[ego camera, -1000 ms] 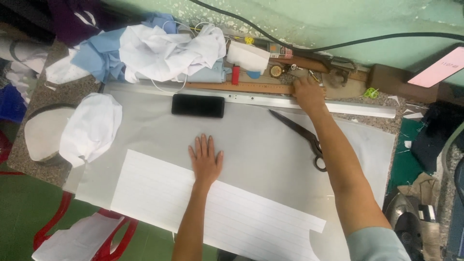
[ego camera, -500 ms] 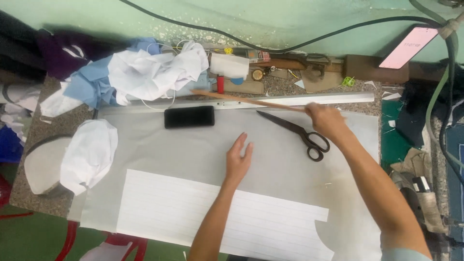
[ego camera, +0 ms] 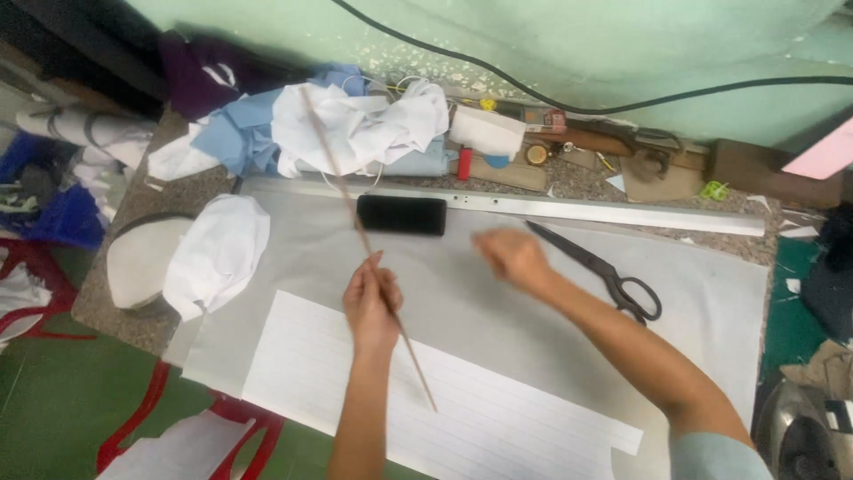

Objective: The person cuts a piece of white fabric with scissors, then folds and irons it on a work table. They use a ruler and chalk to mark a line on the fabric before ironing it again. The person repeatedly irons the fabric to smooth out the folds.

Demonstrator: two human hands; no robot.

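Note:
My left hand (ego camera: 369,307) is shut on a long thin wooden ruler (ego camera: 333,164). The ruler slants from the white cloth pile at the back down over the lined white paper (ego camera: 498,418) at the front. That paper lies on a large grey sheet (ego camera: 462,293) spread over the table. My right hand (ego camera: 511,258) hovers blurred over the grey sheet, just right of the left hand, and nothing shows in it. Black scissors (ego camera: 604,267) lie to its right, and a black phone (ego camera: 402,215) rests behind the hands.
A long metal straightedge (ego camera: 622,213) runs along the back of the grey sheet. Crumpled white and blue cloth (ego camera: 355,124) is heaped behind it, beside small tools. A white cloth bundle (ego camera: 218,253) sits at the left edge, above a red chair frame (ego camera: 133,418).
My right hand lifted the wooden ruler from the back of the table and swung it forward. My left hand now grips it, and my right hand has let go.

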